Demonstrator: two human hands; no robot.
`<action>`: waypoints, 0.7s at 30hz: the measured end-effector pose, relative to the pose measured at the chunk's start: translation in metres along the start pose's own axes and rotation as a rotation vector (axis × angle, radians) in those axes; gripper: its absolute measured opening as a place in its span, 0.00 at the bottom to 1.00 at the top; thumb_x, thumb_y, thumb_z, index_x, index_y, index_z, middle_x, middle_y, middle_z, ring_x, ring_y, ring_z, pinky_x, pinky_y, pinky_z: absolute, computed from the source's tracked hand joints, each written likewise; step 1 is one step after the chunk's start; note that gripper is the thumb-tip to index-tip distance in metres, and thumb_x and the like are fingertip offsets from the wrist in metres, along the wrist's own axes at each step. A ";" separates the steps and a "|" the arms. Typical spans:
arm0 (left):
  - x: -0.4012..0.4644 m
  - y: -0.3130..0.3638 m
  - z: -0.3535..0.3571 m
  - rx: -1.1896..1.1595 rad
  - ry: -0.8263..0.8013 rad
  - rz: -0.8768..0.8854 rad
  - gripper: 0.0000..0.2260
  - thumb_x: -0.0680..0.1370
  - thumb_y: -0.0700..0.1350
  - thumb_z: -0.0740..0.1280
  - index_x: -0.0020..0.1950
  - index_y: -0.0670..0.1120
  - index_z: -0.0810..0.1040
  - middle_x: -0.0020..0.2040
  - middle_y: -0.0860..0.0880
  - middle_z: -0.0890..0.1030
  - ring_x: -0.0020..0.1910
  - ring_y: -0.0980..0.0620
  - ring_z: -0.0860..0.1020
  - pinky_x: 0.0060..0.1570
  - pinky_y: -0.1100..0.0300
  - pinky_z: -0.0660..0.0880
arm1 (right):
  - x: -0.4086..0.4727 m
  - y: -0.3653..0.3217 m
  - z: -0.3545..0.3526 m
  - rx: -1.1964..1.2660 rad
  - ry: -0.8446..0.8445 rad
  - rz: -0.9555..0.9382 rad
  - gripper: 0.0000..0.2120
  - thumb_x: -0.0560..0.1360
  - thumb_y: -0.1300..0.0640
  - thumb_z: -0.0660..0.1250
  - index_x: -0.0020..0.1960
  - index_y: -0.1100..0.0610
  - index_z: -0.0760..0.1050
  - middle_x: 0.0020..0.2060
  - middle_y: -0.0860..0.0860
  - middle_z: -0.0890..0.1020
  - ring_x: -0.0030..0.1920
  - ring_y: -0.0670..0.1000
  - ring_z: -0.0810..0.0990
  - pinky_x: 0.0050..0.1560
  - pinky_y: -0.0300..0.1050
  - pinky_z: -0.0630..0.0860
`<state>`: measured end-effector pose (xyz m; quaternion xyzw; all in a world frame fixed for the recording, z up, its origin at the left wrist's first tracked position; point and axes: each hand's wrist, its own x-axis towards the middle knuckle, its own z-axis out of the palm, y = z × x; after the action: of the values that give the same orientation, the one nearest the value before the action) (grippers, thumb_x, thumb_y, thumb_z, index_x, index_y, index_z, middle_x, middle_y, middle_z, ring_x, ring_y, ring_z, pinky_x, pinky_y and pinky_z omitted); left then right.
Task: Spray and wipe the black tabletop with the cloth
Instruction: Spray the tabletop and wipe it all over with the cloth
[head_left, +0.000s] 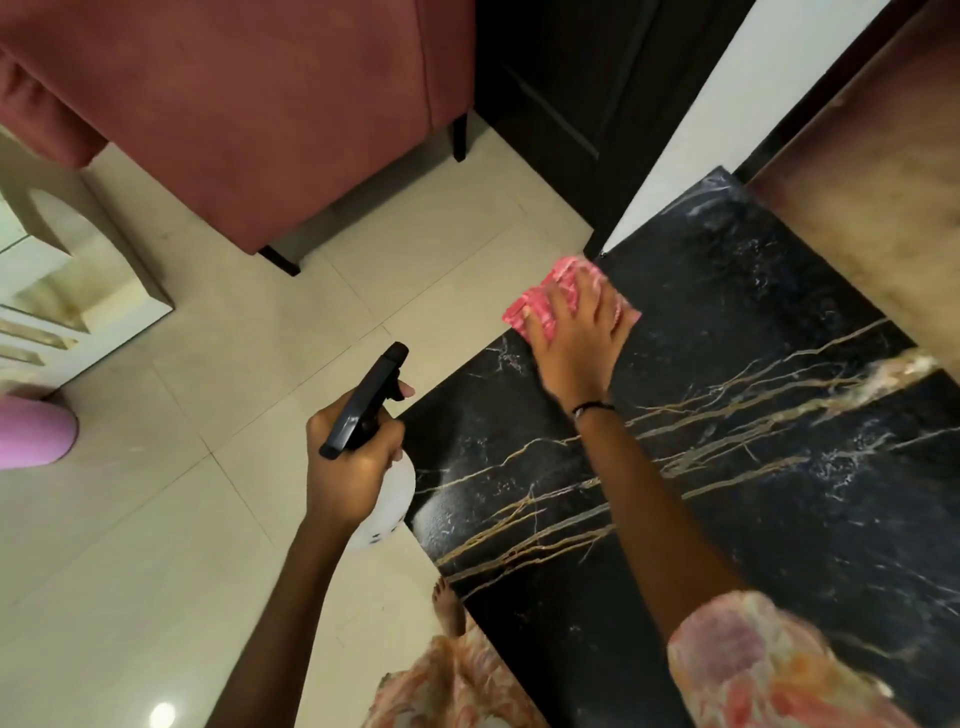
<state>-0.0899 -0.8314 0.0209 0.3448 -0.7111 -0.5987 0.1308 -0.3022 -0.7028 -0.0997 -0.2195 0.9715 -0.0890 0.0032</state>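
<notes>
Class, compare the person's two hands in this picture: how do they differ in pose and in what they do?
The left hand curls round the spray bottle, held off the table's edge; the right hand lies flat, fingers spread, pressing the pink cloth onto the black tabletop. Both are occupied with cleaning tools.

1 view only, head-worn, wide-angle; looks steeply down and forward from standing height; frame tilted, so the black tabletop (753, 467) runs diagonally from lower right toward upper middle; straight edges bow near the borders; both forearms enter from the bottom edge; left hand (348, 462) sits near centre-left over the pale floor tiles (156, 519); right hand (576, 338) lies farther out, near the table's far corner; a red sofa (234, 104) fills the upper left; no second view, so nothing shared.
</notes>
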 end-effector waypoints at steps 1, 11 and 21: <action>0.004 0.003 0.005 -0.004 -0.008 0.006 0.13 0.67 0.36 0.60 0.47 0.46 0.79 0.22 0.50 0.71 0.21 0.56 0.67 0.27 0.69 0.65 | -0.015 -0.010 0.001 0.021 -0.024 -0.039 0.24 0.76 0.38 0.59 0.68 0.47 0.70 0.73 0.55 0.66 0.72 0.63 0.62 0.70 0.69 0.51; 0.051 0.025 0.062 0.018 -0.127 0.030 0.13 0.65 0.35 0.61 0.46 0.44 0.80 0.21 0.50 0.72 0.21 0.53 0.66 0.27 0.66 0.65 | -0.013 -0.006 0.006 0.055 -0.022 -0.256 0.24 0.75 0.34 0.55 0.62 0.46 0.74 0.70 0.51 0.70 0.71 0.57 0.64 0.70 0.60 0.57; 0.109 0.045 0.110 0.008 -0.256 0.077 0.13 0.67 0.35 0.61 0.48 0.43 0.80 0.22 0.52 0.72 0.20 0.56 0.68 0.28 0.70 0.66 | 0.115 0.102 -0.008 -0.032 0.096 0.045 0.25 0.74 0.35 0.55 0.62 0.48 0.75 0.69 0.54 0.71 0.69 0.60 0.68 0.69 0.61 0.57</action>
<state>-0.2501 -0.8164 0.0113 0.2388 -0.7368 -0.6296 0.0605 -0.4493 -0.6602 -0.1056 -0.1929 0.9766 -0.0836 -0.0448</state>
